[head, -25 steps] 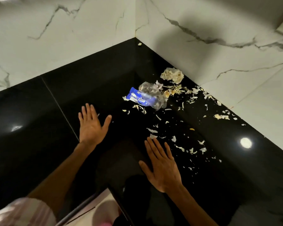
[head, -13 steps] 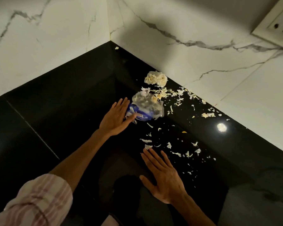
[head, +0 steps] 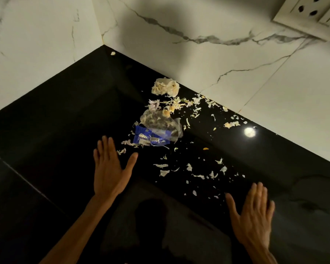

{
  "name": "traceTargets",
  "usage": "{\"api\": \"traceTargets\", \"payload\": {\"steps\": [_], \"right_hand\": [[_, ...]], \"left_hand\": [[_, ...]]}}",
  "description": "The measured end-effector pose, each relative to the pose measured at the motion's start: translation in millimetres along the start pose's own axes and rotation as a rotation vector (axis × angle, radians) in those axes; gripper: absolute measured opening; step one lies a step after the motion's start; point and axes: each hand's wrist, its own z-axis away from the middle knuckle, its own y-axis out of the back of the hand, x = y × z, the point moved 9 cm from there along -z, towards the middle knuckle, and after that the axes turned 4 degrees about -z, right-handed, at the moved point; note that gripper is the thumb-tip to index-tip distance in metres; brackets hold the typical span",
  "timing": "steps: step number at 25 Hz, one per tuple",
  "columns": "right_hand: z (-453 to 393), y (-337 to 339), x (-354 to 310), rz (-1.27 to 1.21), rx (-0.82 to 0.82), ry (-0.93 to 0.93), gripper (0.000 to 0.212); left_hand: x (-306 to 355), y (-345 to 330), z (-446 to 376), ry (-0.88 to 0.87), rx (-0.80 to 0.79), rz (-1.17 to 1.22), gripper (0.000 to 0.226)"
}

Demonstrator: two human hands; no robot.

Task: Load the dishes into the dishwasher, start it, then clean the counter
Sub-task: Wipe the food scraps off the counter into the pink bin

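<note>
Left hand (head: 111, 168) had backed off the crumpled blue-and-clear plastic wrapper (head: 156, 131) and right hand (head: 252, 216) slid right, both flat and empty over the glossy black counter (head: 46, 130) (scraps still unswept, so cleanup had barely begun).

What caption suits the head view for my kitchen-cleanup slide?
Open left hand and right hand hover over glossy black counter strewn with pale scraps and blue-and-clear plastic wrapper.

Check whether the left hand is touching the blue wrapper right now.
Apart. The head view shows dark counter between the left hand and the blue wrapper; its fingers are straight.
</note>
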Motion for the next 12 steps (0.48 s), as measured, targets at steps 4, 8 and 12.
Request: {"api": "traceTargets", "payload": {"steps": [4, 8, 12], "right_hand": [[-49.1, -11.4, -99.0, 0.006, -0.038, 0.244, 0.1], [-96.5, 13.2, -133.7, -0.523, -0.163, 0.4, 0.087], [-183.1, 82.4, -77.0, -0.819, 0.209, 0.106, 0.046]], "left_hand": [[68.1, -18.8, -47.9, -0.293, -0.063, -0.095, 0.102], [71.8, -21.4, -48.6, -0.353, -0.061, -0.019, 0.097], [80.3, -13.9, -45.1, -0.418, -0.022, 0.038, 0.095]]}}
